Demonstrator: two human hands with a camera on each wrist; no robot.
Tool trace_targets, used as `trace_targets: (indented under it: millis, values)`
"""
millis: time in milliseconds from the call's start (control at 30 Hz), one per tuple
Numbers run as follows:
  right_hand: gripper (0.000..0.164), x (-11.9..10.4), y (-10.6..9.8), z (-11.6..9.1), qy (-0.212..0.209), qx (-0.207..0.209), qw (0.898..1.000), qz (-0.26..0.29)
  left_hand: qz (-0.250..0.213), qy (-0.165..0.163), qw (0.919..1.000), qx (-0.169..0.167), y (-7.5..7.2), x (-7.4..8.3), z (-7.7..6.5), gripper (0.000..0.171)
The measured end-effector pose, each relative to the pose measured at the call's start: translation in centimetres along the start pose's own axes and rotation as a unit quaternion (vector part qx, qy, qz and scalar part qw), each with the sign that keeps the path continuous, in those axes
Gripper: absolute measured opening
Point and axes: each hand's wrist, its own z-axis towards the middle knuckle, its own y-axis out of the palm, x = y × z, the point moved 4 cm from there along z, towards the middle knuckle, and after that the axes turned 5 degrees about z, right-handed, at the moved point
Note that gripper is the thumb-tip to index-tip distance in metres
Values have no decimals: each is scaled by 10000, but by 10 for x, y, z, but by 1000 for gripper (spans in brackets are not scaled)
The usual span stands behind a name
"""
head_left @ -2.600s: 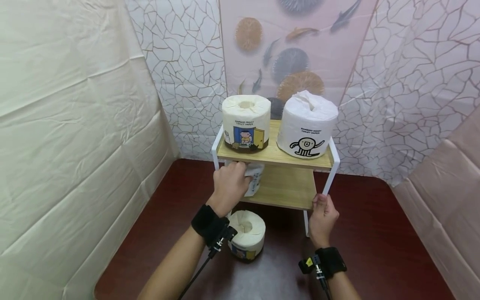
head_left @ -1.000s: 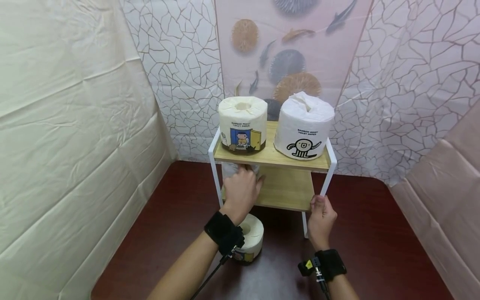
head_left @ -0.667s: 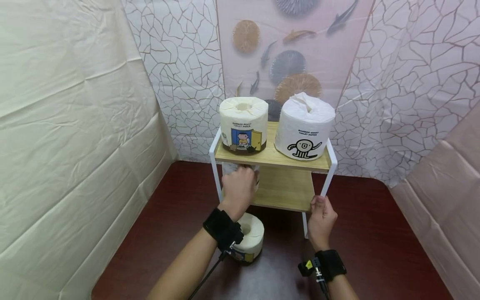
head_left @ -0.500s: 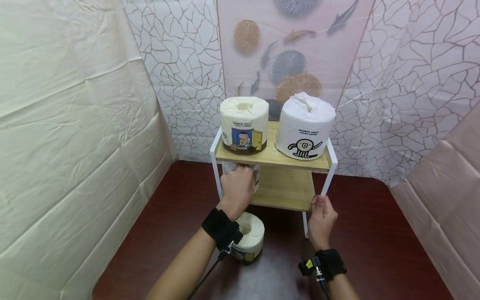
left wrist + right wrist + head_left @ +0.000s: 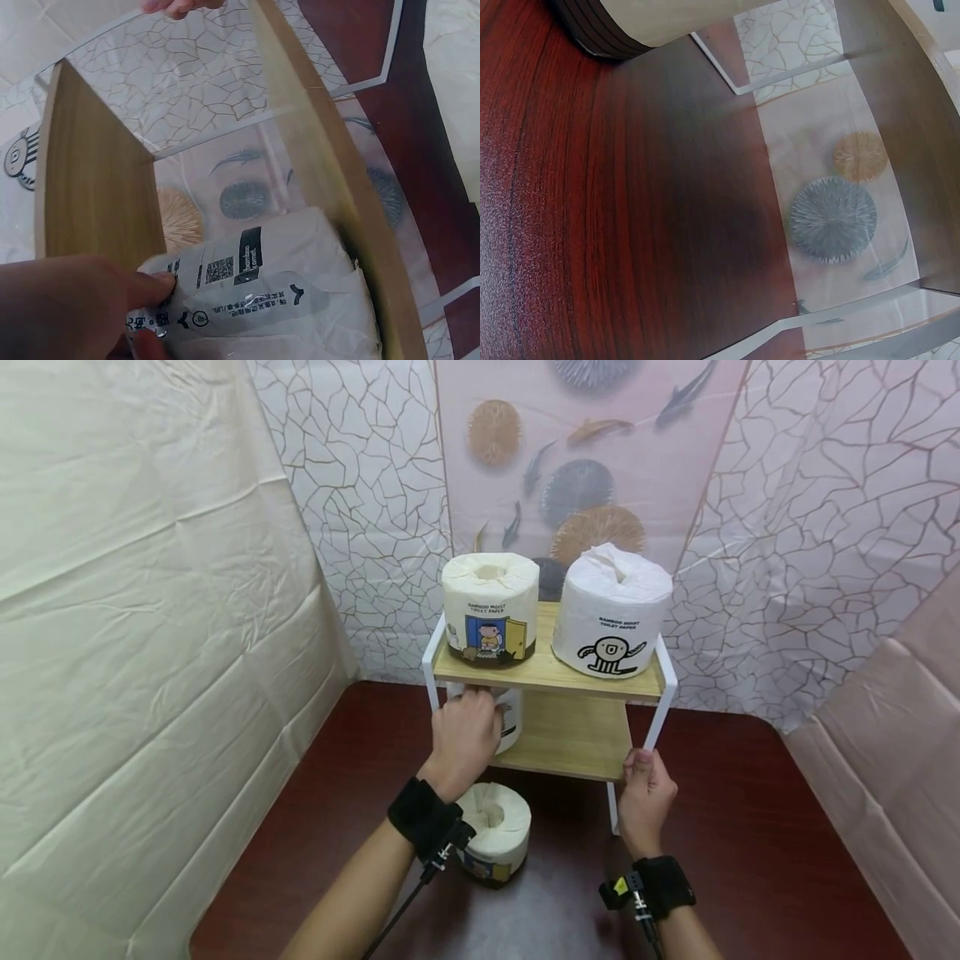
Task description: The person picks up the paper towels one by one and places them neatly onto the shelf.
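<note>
My left hand [image 5: 463, 735] reaches under the upper board of a small two-tier shelf rack [image 5: 562, 768]. It pinches the top of a wrapped white toilet paper roll [image 5: 511, 720] standing on the lower board at the left. In the left wrist view, thumb and finger lie on the printed wrapper [image 5: 262, 300]; the other fingers are mostly hidden. My right hand [image 5: 647, 797] grips the rack's front right leg where it meets the lower board. Up on the top board stand a cream roll [image 5: 491, 610] with a cartoon doorway and a white roll [image 5: 613, 610] with a striped figure.
Another cream roll [image 5: 504, 831] stands on the dark red table [image 5: 735, 835], partly under the rack's front left and close to my left wrist. Patterned cloth [image 5: 367, 527] hangs behind the rack. Pale padded cloth walls [image 5: 172, 652] close in both sides.
The lower-shelf roll has turned, its side print giving way to part of a black drawing. My left hand moved right, then back left with fingers on the roll. My right hand keeps its grip.
</note>
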Motion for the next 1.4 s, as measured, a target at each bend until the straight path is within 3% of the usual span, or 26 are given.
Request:
trace_targets:
  millis: [167, 300, 467, 600, 800, 1067, 1300, 1400]
  values:
    - [49, -2, 1, 0, 48, -4, 10000, -52, -220, 98, 9997, -21, -3, -2, -2, 37]
    - [49, -1, 0, -3, 170, -8, 9997, -198, -279, 87, 9996, 38, 0, -3, -8, 19]
    - [50, 15, -5, -7, 286, -20, 9991, -304, -1, 72, 9996, 270, 1, -1, -14, 38]
    - [50, 21, -6, -6, 235, 17, 9994, -240, 346, 117, 9980, 519, -5, 6, -14, 29]
    - [51, -3, -1, -2, 120, 7, 9999, -53, 562, 48, 9942, 913, -11, 17, -9, 34]
    - [51, 0, 0, -1, 120, 67, 9999, -39, 1153, -46, 9893, 896, -4, 27, -4, 48]
    - [51, -1, 0, -1, 95, 21, 9999, -84, 1586, -67, 9858, 549, 2, 29, 2, 53]
    - [51, -1, 0, -1, 96, 9, 9999, -77, 1537, -57, 9872, 421, 2, 27, 4, 58]
